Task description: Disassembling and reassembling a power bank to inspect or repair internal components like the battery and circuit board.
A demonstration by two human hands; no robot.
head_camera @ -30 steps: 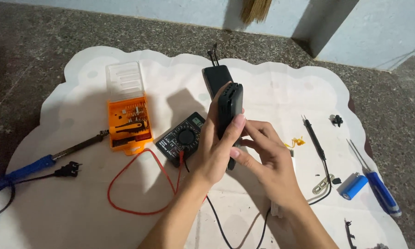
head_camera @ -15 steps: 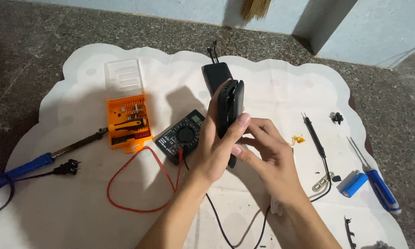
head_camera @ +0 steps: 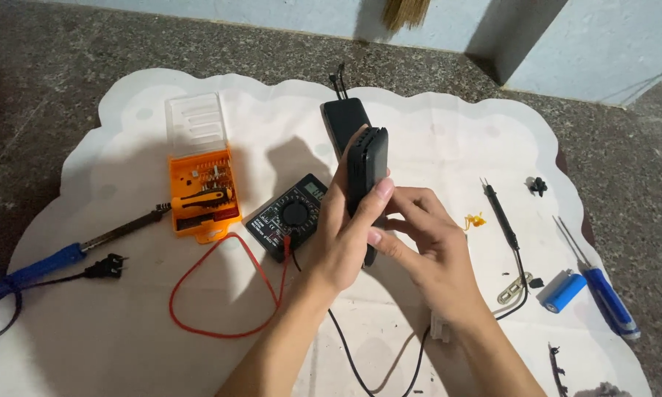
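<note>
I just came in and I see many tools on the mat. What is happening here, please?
A person holds a black box-shaped device upright above a white mat, with both hands on it. The left hand wraps it from the side, and the right hand presses its fingers on the lower edge. Another flat black piece lies just behind. On the mat lie a multimeter with a red lead, an orange screwdriver bit case, a blue-handled soldering iron and a blue screwdriver.
</note>
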